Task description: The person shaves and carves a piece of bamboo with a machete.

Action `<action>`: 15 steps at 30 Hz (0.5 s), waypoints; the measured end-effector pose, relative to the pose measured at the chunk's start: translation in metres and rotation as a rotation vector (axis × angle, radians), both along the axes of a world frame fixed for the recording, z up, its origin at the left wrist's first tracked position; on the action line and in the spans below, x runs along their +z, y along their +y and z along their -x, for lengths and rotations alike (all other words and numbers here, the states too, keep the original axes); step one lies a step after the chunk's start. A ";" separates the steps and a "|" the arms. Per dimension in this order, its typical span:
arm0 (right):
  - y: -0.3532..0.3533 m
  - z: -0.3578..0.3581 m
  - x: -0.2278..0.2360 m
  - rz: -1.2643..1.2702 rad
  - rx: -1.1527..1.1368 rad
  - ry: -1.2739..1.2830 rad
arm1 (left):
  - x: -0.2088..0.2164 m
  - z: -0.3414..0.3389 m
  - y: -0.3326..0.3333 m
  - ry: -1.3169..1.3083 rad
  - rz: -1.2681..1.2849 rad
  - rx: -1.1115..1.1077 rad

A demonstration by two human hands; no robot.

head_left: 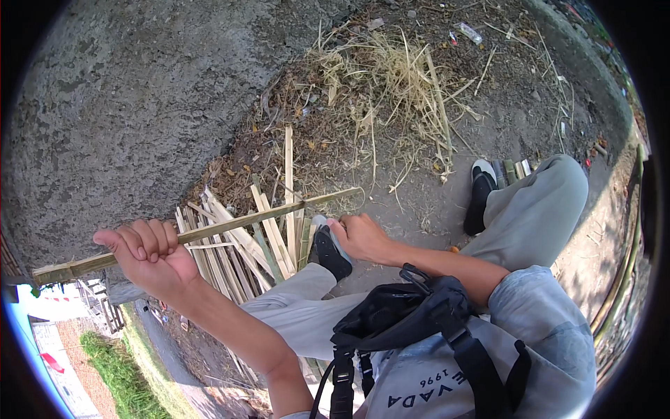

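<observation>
A long split bamboo strip (pixel 237 222) runs slantwise across the view, its thicker end at the far left and its thin end past my right hand. My left hand (pixel 150 255) is closed round it near the thick end, with the thumb pointing outward. Below the strip's thin end, my right hand (pixel 361 239) is curled into a fist beside my left shoe (pixel 331 253). Something narrow and greyish shows at its fingers, but I cannot tell what it is. Several pale split bamboo strips (pixel 234 241) lie in a pile under the held strip.
A rough grey concrete surface (pixel 132 119) fills the upper left. Beyond my feet, a heap of dry shavings (pixel 384 77) lies on the dirt. Short bamboo pieces (pixel 513 171) lie by my right shoe (pixel 480 195). Long green bamboo poles (pixel 624 272) lie along the right edge.
</observation>
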State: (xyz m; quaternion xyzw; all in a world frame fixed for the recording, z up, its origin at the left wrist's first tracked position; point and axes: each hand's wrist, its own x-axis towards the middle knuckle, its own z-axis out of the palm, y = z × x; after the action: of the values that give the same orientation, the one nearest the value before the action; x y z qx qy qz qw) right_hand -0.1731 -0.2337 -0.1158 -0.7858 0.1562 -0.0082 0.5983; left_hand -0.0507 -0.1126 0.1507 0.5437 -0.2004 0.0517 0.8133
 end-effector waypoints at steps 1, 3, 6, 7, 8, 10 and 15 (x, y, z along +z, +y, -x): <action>-0.004 0.002 -0.037 0.028 -0.035 0.089 | 0.000 0.003 -0.005 -0.024 0.022 0.102; -0.007 0.000 -0.053 0.055 -0.073 0.176 | -0.002 0.009 -0.013 -0.052 0.042 0.199; -0.006 0.000 -0.048 -0.032 -0.009 0.284 | -0.006 0.019 -0.021 -0.069 0.017 0.459; -0.003 -0.001 -0.015 -0.013 0.010 0.173 | -0.005 0.021 -0.021 -0.094 0.048 0.456; -0.002 0.000 0.002 0.004 0.021 0.064 | -0.004 0.025 -0.024 -0.116 0.079 0.447; 0.000 -0.001 -0.012 -0.022 -0.018 0.089 | -0.006 0.032 -0.028 -0.103 0.071 0.400; -0.022 0.002 -0.090 -0.004 -0.045 0.385 | -0.013 0.031 -0.008 -0.122 0.091 0.314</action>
State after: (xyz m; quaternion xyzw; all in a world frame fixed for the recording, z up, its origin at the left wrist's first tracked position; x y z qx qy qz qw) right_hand -0.1749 -0.2555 -0.2061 -0.7679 0.2855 0.1293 0.5586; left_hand -0.0820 -0.1211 0.1378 0.5270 -0.1591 0.2201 0.8053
